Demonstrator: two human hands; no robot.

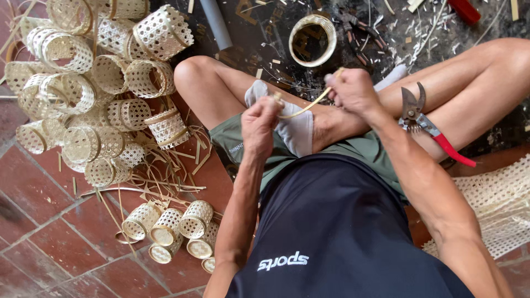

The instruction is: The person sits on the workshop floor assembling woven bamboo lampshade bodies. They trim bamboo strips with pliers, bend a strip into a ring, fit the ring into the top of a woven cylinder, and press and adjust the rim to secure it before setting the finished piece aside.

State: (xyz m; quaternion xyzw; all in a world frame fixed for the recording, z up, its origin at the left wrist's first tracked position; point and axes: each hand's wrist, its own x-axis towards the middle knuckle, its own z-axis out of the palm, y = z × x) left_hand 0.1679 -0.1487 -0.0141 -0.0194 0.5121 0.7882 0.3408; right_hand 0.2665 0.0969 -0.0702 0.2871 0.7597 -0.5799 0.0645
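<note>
I am looking down over a person sitting cross-legged on a red tile floor (38,221). Both of their hands are working one thin pale cane strip (302,107), which is bowing in a shallow curve above the lap. The left hand (259,122) is pinching one end of the strip between thumb and fingertips, fingers curled closed around it. The right hand (353,91) is gripping the other end, closed tight, with the strip's tip poking up just past the knuckles. The strip is hanging in the air between the two hands, above a foot in a grey sock (295,129).

Red-handled pruning shears (428,126) are lying across the person's right thigh, just beside the right forearm, blades pointing away from the body. Ahead of the knees, a pale ring of coiled cane (313,40) is resting on the dark mat (259,33), with dark pliers (361,30) near it and offcuts scattered around. A heap of small woven cane baskets (105,83) is filling the floor's far left corner, and a smaller cluster of baskets (176,229) is sitting nearer, just beside the left elbow. A sheet of woven cane webbing (497,204) is lying along the floor's right edge.
</note>
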